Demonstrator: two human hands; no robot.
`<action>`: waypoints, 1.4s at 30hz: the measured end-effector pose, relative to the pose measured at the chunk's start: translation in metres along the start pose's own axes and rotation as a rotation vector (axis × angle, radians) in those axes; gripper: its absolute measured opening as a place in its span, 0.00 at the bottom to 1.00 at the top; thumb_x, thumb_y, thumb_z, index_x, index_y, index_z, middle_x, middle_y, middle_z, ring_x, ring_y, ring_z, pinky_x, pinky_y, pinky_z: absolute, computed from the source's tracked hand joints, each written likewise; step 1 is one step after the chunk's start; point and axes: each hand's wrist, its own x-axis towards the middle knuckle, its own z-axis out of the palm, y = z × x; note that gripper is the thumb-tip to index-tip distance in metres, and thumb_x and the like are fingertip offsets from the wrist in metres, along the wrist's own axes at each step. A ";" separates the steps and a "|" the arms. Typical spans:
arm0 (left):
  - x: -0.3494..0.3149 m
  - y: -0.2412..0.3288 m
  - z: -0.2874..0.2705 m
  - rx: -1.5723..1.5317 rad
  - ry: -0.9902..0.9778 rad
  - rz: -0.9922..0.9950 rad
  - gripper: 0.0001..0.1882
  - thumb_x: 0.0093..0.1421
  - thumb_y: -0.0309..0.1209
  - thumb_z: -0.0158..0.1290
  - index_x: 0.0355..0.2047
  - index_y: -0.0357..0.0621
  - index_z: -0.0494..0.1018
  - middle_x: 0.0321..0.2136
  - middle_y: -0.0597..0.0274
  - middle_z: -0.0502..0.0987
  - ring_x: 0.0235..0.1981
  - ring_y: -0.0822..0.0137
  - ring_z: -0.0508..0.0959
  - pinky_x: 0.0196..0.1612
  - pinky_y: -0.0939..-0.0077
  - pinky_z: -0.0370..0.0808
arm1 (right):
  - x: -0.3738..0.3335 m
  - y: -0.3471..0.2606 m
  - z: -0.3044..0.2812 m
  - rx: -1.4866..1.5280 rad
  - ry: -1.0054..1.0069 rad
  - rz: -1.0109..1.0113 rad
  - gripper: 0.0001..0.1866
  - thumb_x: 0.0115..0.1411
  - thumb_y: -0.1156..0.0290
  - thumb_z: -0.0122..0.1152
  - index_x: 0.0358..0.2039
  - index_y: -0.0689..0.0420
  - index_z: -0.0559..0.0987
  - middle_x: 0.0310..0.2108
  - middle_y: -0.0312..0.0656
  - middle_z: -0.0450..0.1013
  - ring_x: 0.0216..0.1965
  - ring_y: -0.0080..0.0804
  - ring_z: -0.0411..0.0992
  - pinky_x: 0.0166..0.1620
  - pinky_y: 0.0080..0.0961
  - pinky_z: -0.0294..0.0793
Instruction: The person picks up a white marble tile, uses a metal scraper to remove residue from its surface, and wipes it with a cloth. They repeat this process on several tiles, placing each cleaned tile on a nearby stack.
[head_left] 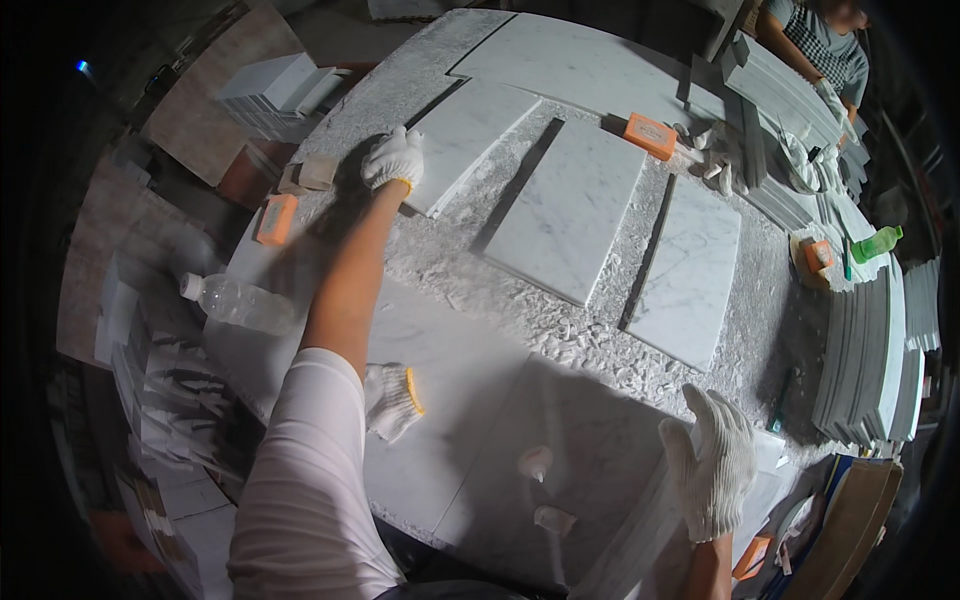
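My left hand [394, 160], in a white knit glove with a yellow cuff, reaches far forward with its fingers curled at the left edge of a grey-veined white marble tile [470, 135]. To the right lie a second marble tile [572, 205] and a narrower third one [690, 270], spaced apart on the gritty, chip-covered tabletop [450, 250]. My right hand [712, 465], gloved too, is held near the table's front right with thumb and fingers apart and nothing in it. Pale marble [640, 520] lies beside it; whether they touch, I cannot tell.
A spare glove [393, 400], a clear plastic bottle [238, 303] and an orange box [276, 219] lie at left. Another orange box [650, 136] sits at the back. Stacked tiles [862, 345] and a green bottle [878, 244] stand right. A co-worker [820, 50] is at far right.
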 end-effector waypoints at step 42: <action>-0.392 0.039 -0.234 -0.984 -0.528 1.556 0.19 0.68 0.39 0.56 0.55 0.44 0.77 0.55 0.56 0.79 0.57 0.58 0.77 0.61 0.62 0.73 | -0.012 0.014 0.003 0.243 0.001 0.084 0.23 0.66 0.48 0.58 0.56 0.45 0.80 0.48 0.46 0.81 0.49 0.48 0.78 0.53 0.42 0.77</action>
